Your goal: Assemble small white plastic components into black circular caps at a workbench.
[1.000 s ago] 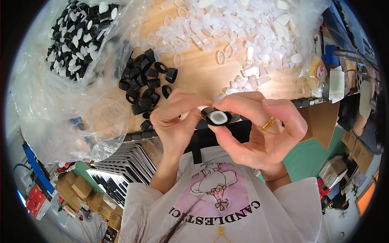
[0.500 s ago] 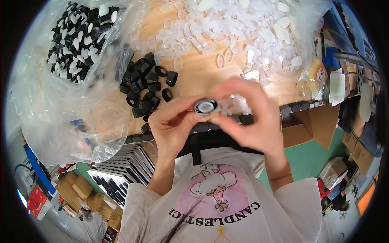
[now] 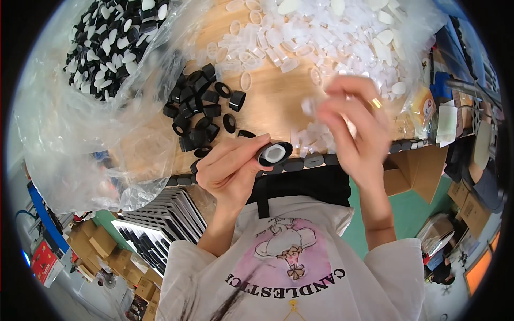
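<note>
My left hand (image 3: 231, 167) pinches a black round cap with a white insert (image 3: 274, 154) between thumb and fingers, just above the wooden table's near edge. My right hand (image 3: 353, 124), blurred, is lifted over the table to the right of the cap, with a ring on one finger. Its fingertips are at a small clear plastic piece (image 3: 307, 106), though the blur hides whether they grip it. A pile of loose black caps (image 3: 201, 114) lies on the table just beyond my left hand. A heap of clear plastic inserts (image 3: 316, 33) spreads beyond my right hand.
A clear plastic bag (image 3: 107, 43) with several black and white caps lies at the far left. A row of black caps (image 3: 306, 161) lines the wooden table's (image 3: 267, 95) near edge. Cardboard boxes (image 3: 412, 172) stand at the right, and stacked black trays (image 3: 160, 219) sit below the table at the left.
My right hand let go of the cap and moved up and right toward the clear inserts. My left hand kept the cap, now holding it alone.
</note>
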Motion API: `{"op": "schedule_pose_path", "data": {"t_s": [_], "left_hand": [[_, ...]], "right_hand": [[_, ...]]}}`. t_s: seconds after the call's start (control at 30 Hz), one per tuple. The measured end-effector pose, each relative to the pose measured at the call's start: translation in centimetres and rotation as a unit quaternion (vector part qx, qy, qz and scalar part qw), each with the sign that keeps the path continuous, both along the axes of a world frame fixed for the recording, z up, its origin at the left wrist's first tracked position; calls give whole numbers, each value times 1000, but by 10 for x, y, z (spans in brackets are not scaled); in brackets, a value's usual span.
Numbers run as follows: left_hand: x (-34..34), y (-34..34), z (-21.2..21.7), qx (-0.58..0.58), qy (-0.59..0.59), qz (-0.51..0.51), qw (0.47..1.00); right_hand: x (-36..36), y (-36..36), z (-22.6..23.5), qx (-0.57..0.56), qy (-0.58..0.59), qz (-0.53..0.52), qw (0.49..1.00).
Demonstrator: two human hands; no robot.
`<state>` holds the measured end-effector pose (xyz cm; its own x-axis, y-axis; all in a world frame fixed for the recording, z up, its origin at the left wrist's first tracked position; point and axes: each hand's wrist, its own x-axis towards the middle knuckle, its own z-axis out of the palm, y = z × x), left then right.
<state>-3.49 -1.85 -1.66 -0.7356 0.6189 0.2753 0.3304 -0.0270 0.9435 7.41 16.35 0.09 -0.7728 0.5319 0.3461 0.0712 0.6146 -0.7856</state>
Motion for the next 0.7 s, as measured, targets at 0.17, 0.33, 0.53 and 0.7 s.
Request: {"op": "schedule_pose_path", "data": {"t_s": [0.17, 0.33, 0.53, 0.7], "left_hand": [[2, 4, 3, 29, 11, -21, 999], [2, 6, 3, 92, 13, -41, 995], [6, 5, 0, 131, 16, -59, 990], [-2, 5, -5, 78, 93, -22, 992]], "right_hand": [[14, -20, 40, 76, 66, 90, 991], [17, -24, 45, 71, 53, 78, 993], [17, -29, 46, 37, 71, 94, 992], [16, -17, 34, 38, -5, -2, 999]]}}
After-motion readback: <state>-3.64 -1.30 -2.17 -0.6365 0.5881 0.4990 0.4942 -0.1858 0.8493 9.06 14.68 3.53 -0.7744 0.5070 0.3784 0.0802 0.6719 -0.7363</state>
